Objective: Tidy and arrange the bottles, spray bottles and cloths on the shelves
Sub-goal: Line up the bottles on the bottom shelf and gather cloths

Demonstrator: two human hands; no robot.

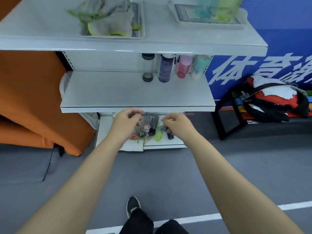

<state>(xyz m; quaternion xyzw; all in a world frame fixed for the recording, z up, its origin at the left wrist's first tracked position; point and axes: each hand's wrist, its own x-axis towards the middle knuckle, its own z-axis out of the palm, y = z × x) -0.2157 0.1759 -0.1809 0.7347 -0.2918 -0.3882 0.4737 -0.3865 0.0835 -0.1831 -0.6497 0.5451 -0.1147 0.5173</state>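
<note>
A person's left hand [125, 122] and right hand [177, 124], both empty with fingers loosely curled, hover just below the middle shelf [135, 92], above a jumble of bottles [150, 125] lying on the bottom shelf [175, 142]. Four bottles, clear [148, 67], purple [166, 68], pink [184, 66] and mint [199, 67], stand upright in a row at the middle shelf's back. Grey cloths [109, 19] with green edging fill a tray [142, 31] on the top shelf [42, 27].

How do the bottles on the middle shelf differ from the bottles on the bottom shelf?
The bottles on the middle shelf stand upright in a neat row at the back; the bottles on the bottom shelf lie jumbled together. The middle-shelf row stands on bare shelf; the bottom pile lies among cloths, with both hands close over it. Both groups mix clear, dark and pink bottles.
</note>
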